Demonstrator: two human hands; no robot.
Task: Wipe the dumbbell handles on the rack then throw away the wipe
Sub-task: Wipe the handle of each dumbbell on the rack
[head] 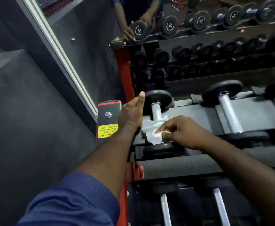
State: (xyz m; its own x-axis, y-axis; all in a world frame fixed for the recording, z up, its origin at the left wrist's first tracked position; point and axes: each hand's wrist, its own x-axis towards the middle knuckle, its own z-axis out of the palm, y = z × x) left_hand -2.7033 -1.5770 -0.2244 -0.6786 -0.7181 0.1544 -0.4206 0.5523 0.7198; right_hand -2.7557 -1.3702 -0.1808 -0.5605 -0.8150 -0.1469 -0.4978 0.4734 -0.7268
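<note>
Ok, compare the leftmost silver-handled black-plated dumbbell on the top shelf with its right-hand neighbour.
The leftmost silver-handled dumbbell has a crumpled white wipe on its handle, pinched by the right hand; the neighbouring dumbbell has a bare, untouched handle. The neighbour's handle and plates look bigger. Both lie across the grey rack shelf with black round plates.

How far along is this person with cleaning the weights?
Done: nothing looks clearly finished from this view. In hand: the right hand pinches the white wipe against the leftmost dumbbell's handle, with the left hand close beside it. Left: the next dumbbell's handle, the lower-tier handles, then throwing the wipe away; no bin is in view.
</note>
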